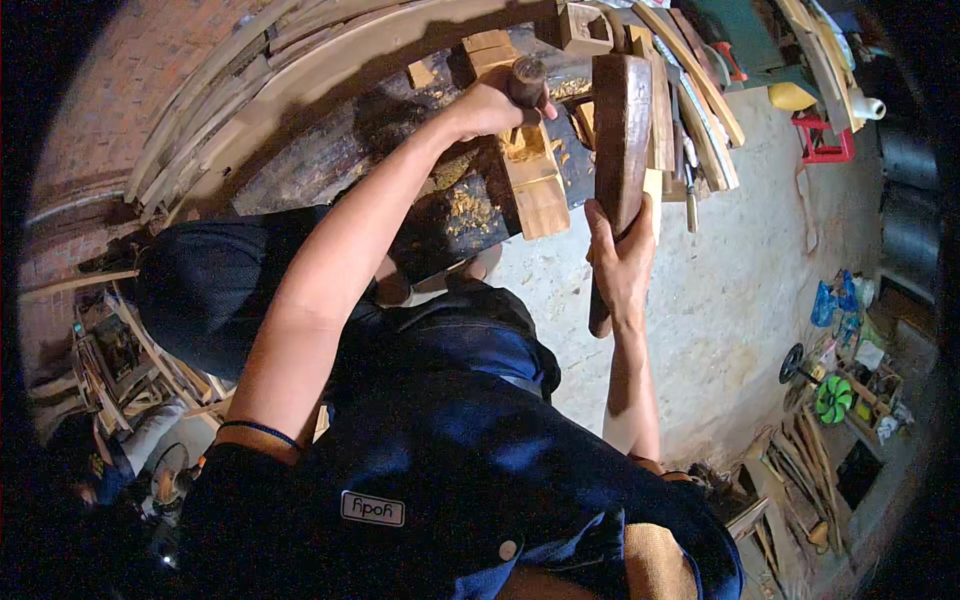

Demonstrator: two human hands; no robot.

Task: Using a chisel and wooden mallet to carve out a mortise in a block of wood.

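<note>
My left hand (487,108) is wrapped round the dark round wooden handle of a chisel (528,80), held upright over a pale wooden block (541,196). The chisel's blade is hidden from this view. A hollow with chips in it shows in the block's upper face, close to my fingers. My right hand (622,258) grips a long dark wooden mallet (622,135) by its narrow lower end. The mallet's thick end is raised to the right of the chisel, apart from it.
Wood shavings (470,213) litter the dark workbench (310,172). Small wooden blocks (489,50) sit at its far side. Long wooden strips (700,80) and hand tools lie to the right. A red plastic stool (824,142) stands farther right, and a pile of wood scraps (800,465) lies lower right.
</note>
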